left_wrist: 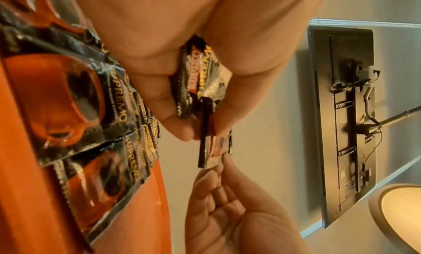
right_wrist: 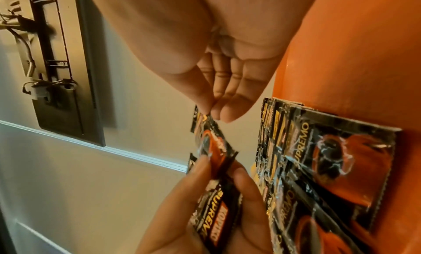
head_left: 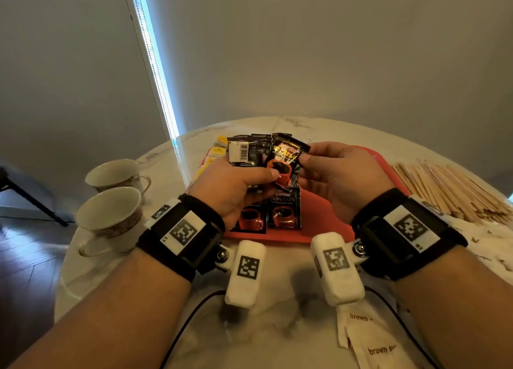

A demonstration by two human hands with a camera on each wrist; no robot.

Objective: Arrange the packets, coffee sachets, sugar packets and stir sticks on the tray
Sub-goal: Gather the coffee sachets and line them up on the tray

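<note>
Above the red tray [head_left: 327,218], my left hand [head_left: 236,185] grips a fan of black coffee sachets [head_left: 247,152]. One sachet with a red cup picture [head_left: 286,163] sticks out of the fan, and my right hand [head_left: 333,171] pinches its top corner between thumb and fingers. The right wrist view shows that pinch on the sachet's corner [right_wrist: 205,117]. Two more coffee sachets [head_left: 283,210] lie flat on the tray below my hands. Yellow packets [head_left: 218,152] lie at the tray's far left. Wooden stir sticks [head_left: 449,191] are piled on the table to the right.
Two white teacups [head_left: 111,216] stand on the marble table [head_left: 277,313] at the left. White brown-sugar packets [head_left: 369,338] lie near the front edge under my right wrist. A wall and a window blind rise behind the table.
</note>
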